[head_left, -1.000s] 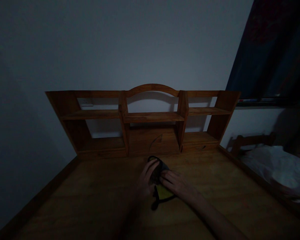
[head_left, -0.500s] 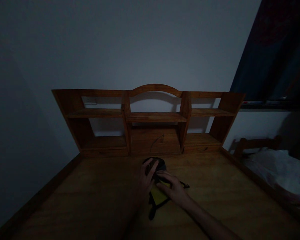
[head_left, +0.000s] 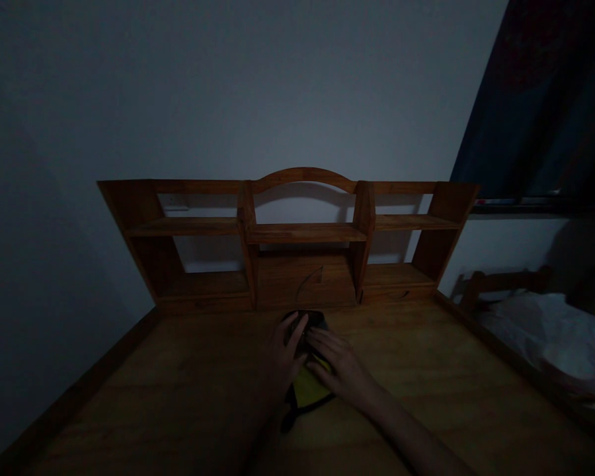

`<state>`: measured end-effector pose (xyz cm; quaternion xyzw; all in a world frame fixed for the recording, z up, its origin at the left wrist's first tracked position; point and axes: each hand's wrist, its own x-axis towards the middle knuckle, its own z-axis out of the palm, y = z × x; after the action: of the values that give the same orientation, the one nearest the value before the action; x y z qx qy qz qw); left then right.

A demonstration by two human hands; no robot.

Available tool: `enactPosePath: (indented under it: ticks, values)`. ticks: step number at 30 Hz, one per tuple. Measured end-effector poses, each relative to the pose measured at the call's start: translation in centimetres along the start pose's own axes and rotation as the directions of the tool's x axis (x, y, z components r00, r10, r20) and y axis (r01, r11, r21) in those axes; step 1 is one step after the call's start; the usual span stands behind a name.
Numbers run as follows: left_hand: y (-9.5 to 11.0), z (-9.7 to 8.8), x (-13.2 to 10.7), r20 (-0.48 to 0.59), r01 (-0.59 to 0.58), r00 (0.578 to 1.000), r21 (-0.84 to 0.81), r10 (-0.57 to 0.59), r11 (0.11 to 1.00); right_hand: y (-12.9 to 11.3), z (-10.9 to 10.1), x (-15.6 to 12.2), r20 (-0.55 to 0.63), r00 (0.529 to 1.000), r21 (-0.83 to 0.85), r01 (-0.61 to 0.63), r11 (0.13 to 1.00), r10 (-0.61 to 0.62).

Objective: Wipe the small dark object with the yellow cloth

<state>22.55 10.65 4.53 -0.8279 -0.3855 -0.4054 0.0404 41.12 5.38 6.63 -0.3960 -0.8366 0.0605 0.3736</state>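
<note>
On the wooden desk, in dim light, lies a small black-and-yellow fabric item (head_left: 309, 389). Its far part is black and rounded, its near part yellow with a black edge; a dark strap or tab hangs toward me. My left hand (head_left: 282, 354) grips the black part from the left, its fingers apart over the top. From the right, my right hand (head_left: 338, 363) holds the same item, fingers closed over the black part and thumb against the yellow part. What lies under my fingers is hidden, and the exact kind of item is too dark to tell.
A wooden shelf unit (head_left: 302, 233) with several compartments stands along the back of the desk (head_left: 178, 390), against a pale wall. Raised edges border the desk on both sides. At the right are a chair back (head_left: 508, 282), a whitish plastic bag (head_left: 555, 330) and a dark curtain.
My right hand's fingers have shifted farther over the black part. The strap end on the right has gone out of sight, and the near tab has swung slightly left.
</note>
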Motion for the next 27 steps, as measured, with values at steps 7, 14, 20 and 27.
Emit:
enactPosePath:
  ticks: [7,14,20,27]
  values:
    - [-0.2,0.0,-0.1,0.015,0.04,0.999,-0.01,-0.039,0.999,-0.8,0.1,0.2,0.034,0.999,-0.002,-0.041,0.999,0.041]
    - [0.2,-0.6,0.1,0.042,0.081,0.996,-0.012,-0.081,0.997,-0.8,0.1,0.1,0.087,0.977,0.577,-0.21,0.79,0.196]
    - [0.0,-0.6,0.2,-0.008,0.055,0.998,-0.003,-0.055,0.998,0.0,0.2,0.2,0.169,0.96,0.767,-0.271,0.581,0.225]
    - [-0.4,0.1,0.0,0.018,0.011,1.0,0.004,-0.011,1.0,-0.9,0.3,0.0,0.044,0.998,0.129,-0.059,0.99,0.053]
